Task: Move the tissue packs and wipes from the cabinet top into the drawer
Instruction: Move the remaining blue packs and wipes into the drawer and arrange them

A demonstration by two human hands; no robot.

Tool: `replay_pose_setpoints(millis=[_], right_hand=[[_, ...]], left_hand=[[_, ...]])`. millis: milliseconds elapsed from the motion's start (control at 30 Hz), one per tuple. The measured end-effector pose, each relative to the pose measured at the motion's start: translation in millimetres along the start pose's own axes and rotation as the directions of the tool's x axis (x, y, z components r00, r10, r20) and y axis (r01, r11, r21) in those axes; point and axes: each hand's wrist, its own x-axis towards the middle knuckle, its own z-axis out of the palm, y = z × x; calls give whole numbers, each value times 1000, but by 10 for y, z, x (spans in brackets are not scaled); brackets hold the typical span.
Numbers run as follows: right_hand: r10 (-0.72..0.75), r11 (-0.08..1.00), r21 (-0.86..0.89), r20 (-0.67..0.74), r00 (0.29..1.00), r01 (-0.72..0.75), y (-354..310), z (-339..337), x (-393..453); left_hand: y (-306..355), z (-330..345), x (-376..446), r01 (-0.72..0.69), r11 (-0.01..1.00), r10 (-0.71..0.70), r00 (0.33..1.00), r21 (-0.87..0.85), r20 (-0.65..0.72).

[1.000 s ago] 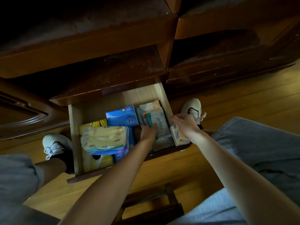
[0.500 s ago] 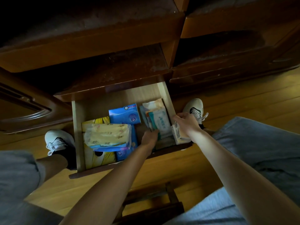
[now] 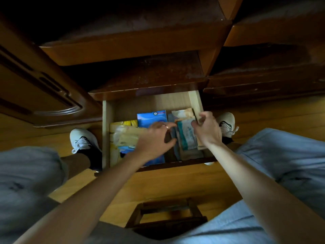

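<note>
The light wooden drawer (image 3: 106, 132) is pulled out and holds several packs. A yellow tissue pack (image 3: 123, 136) lies at the left on a yellow-patterned pack, with a blue pack (image 3: 152, 118) behind it. A teal-and-white wipes pack (image 3: 187, 138) and a beige pack (image 3: 182, 112) stand at the right. My left hand (image 3: 154, 140) hovers over the drawer's middle with its fingers spread, the tips touching the side of the right-hand packs. My right hand (image 3: 206, 129) curls its fingers round a small tissue pack (image 3: 200, 147) set against the drawer's right wall; the image is blurred.
Dark cabinet shelves (image 3: 140, 43) overhang the drawer from above. A carved cabinet door (image 3: 44, 95) is at the left. My white shoes (image 3: 82, 140) (image 3: 226, 122) stand on the wooden floor either side of the drawer. A small wooden stool (image 3: 167, 215) sits below me.
My right hand has carried the small pack from the drawer's front right corner further in along the right wall. My left hand has lifted and spread its fingers beside the wipes packs.
</note>
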Motion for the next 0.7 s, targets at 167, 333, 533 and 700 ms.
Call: replay_pose_setpoints(millis=[167,333,533,700], right_hand=[[-102,993,-32,259,961,114,-390,307,-154],[-85,993,-60,273,958,105,-425,413,-286],[-22,998,-48,245,969,35,-356,376,-184],[-53,998,-15,209,977,58,-426,397,-148]], left_hand=[[-946,-524,-284,-122,884,-82,910,451,406],[-1020,-126,-358,-161,884,-71,881,438,467],[-991,-33,-314,-180,891,-17,904,416,427],[-1107,-160,-258,125,950,-181,967,284,178]])
